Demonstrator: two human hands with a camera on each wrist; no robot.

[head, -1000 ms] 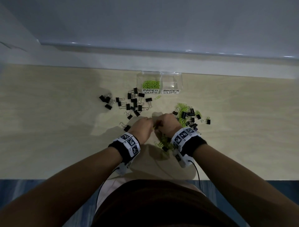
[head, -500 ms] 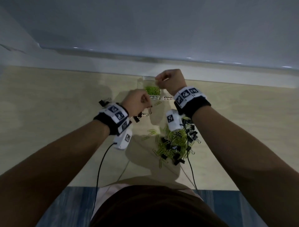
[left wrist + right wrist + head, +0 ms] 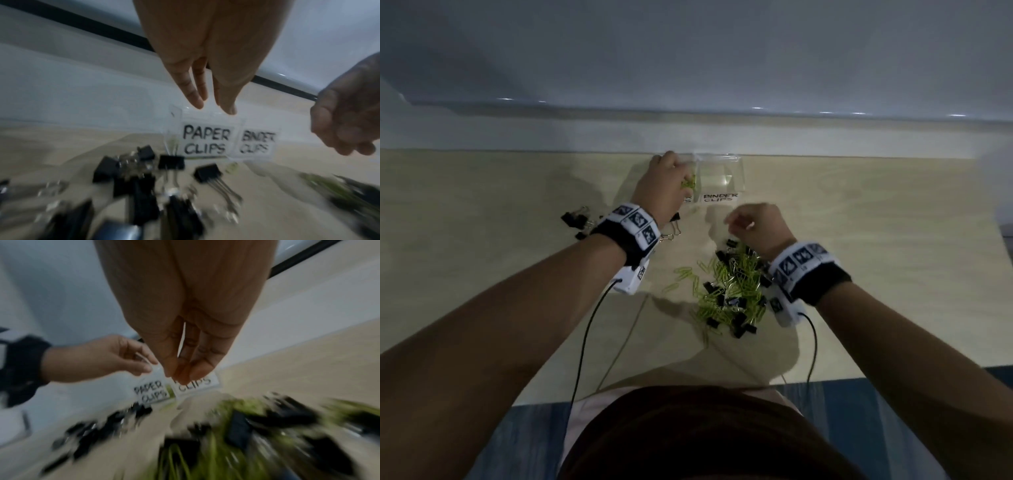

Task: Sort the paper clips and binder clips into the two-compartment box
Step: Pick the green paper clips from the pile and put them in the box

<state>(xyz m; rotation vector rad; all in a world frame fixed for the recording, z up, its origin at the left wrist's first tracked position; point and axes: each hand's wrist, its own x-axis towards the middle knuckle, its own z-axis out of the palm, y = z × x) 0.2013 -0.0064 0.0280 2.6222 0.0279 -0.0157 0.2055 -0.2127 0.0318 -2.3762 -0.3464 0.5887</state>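
Note:
A clear two-compartment box (image 3: 719,158) stands at the table's far edge, labelled PAPER CLIPS (image 3: 206,140) and BINDER CLIPS (image 3: 719,198). My left hand (image 3: 681,171) hovers over the paper-clip side, fingers straight (image 3: 197,97) and holding nothing; green paper clips (image 3: 689,184) show just below it. The binder side looks bare. My right hand (image 3: 736,222) hangs in front of the box above the mixed pile (image 3: 732,294) of green paper clips and black binder clips. Its fingertips (image 3: 197,369) are loosely gathered, with nothing seen between them.
A separate group of black binder clips (image 3: 575,219) lies left of the box, under my left wrist, and shows large in the left wrist view (image 3: 170,162). Wrist cables (image 3: 582,342) trail to the table's near edge. A wall ledge runs close behind the box.
My left hand has gone forward from in front of the box to above the paper-clip compartment. My right hand has come back from over the box toward the mixed pile.

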